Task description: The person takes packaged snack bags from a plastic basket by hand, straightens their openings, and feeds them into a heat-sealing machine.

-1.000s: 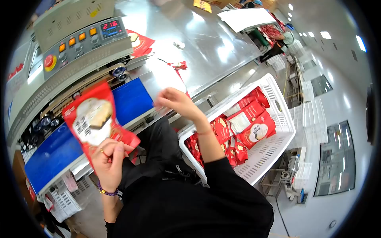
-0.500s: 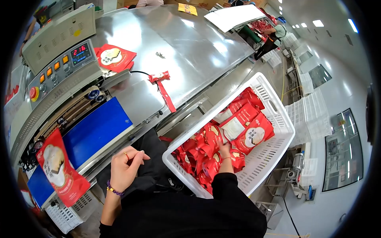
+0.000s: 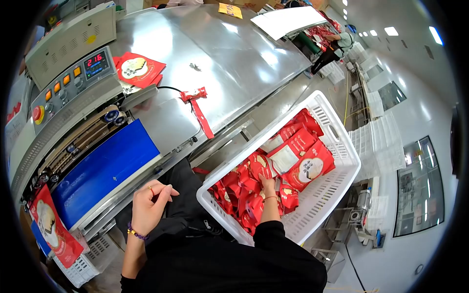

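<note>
My left hand (image 3: 150, 202), with a ring and a beaded bracelet, hovers over my lap beside the sealing machine's blue belt (image 3: 107, 168). Its fingers are curled together around nothing. My right hand (image 3: 268, 184) reaches into the white basket (image 3: 320, 212), touching the small red packets (image 3: 244, 193); its fingers are partly hidden, and what they grip cannot be made out. Larger red pouches (image 3: 309, 168) lie in the basket just above and right of that hand. At the machine's left end, a red pouch (image 3: 53, 227) hangs with its top edge in the rollers.
The machine's control panel (image 3: 73, 83) reads 216. On the metal table (image 3: 220, 53) lie flat red pouches (image 3: 141, 69), a small red packet with a strip (image 3: 195, 94) and a yellow packet (image 3: 230, 10). A person (image 3: 337, 46) stands at a far table. A lower white basket (image 3: 80, 268) is beneath the machine.
The red pouch has left my left hand and travelled left along the machine. My right hand has moved from beside the machine into the basket.
</note>
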Demonstrator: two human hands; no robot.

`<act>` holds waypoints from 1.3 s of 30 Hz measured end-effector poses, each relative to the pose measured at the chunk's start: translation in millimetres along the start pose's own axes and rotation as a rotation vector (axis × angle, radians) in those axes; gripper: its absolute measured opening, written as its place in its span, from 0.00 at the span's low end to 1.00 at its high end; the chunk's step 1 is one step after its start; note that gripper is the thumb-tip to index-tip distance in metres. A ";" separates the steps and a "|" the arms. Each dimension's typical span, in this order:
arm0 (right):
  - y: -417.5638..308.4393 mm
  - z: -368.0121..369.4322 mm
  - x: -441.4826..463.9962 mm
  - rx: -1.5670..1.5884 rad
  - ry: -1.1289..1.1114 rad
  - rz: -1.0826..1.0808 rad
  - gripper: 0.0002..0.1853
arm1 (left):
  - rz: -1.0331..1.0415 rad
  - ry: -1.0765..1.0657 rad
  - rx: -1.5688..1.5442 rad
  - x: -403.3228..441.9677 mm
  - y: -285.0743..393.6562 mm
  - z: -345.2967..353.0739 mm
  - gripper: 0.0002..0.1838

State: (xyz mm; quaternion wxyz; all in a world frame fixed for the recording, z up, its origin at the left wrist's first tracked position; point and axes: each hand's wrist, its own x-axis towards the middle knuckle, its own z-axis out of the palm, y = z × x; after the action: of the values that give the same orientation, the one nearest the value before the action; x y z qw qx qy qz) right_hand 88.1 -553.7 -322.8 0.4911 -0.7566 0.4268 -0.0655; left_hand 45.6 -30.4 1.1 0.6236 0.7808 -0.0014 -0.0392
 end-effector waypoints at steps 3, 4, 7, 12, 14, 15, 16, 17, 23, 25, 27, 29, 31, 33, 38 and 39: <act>-33.8 -9.9 -40.8 0.024 -0.027 0.185 0.24 | -0.011 0.008 -0.020 -5.9 -5.9 -8.1 0.10; -26.3 -6.6 -48.9 0.047 -0.079 -0.082 0.24 | -0.009 0.012 -0.023 -7.7 -9.0 -11.3 0.10; -8.6 17.1 -92.3 -0.817 0.113 -0.471 0.49 | -0.025 0.014 -0.034 -11.4 -17.4 -17.3 0.10; -81.4 13.1 -149.6 -0.869 -0.167 -0.280 0.60 | 0.011 0.006 -0.038 -18.7 -13.5 -27.4 0.11; -73.0 2.5 -126.7 -0.676 -0.183 -0.311 0.62 | 0.014 0.008 -0.028 -24.5 -17.3 -35.7 0.11; -82.7 -6.4 -122.5 -0.696 -0.247 -0.248 0.63 | 0.012 0.013 -0.025 -26.9 -20.1 -39.4 0.12; -86.4 -14.2 -113.8 -0.555 -0.417 -0.141 0.57 | 0.008 0.011 -0.023 -28.7 -25.7 -43.2 0.12; -84.7 -24.1 -105.5 -0.405 -0.581 -0.024 0.50 | -0.019 0.055 -0.063 -30.8 -34.0 -47.4 0.13; -36.2 -62.5 -46.4 -0.331 -0.621 -0.490 0.07 | -0.075 0.116 -0.154 -39.3 -52.0 -43.9 0.14; -74.5 -57.9 -75.0 -0.651 -0.360 -0.322 0.15 | -0.094 0.089 -0.128 -37.3 -52.6 -35.8 0.14; -38.2 -50.0 -45.0 -1.088 -0.069 -0.516 0.16 | -0.110 0.045 -0.088 -32.9 -52.3 -28.2 0.15; -43.6 -41.9 -59.5 -0.920 0.098 -0.614 0.16 | -0.090 0.006 -0.090 -25.0 -58.6 -20.6 0.15; -50.7 -39.4 -67.3 -0.742 -0.011 -0.546 0.14 | -0.106 -0.028 -0.083 -16.5 -52.6 -11.1 0.14; -49.3 -43.9 -54.2 -0.632 -0.059 -0.578 0.11 | -0.069 -0.040 -0.023 -8.6 -43.4 -1.9 0.14; -98.5 -100.8 1.8 -0.485 0.823 -0.643 0.20 | -0.090 -0.095 0.052 0.4 -31.4 10.1 0.14; -114.9 -121.7 12.8 -0.544 0.858 -0.609 0.27 | -0.099 -0.090 0.052 1.3 -32.8 11.4 0.14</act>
State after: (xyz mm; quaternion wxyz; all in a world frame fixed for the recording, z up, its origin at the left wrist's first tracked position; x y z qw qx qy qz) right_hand 99.9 -628.8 -173.1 0.0222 -0.8497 0.3523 -0.3916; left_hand 44.6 -34.2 -33.5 0.5998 0.7931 0.0081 -0.1052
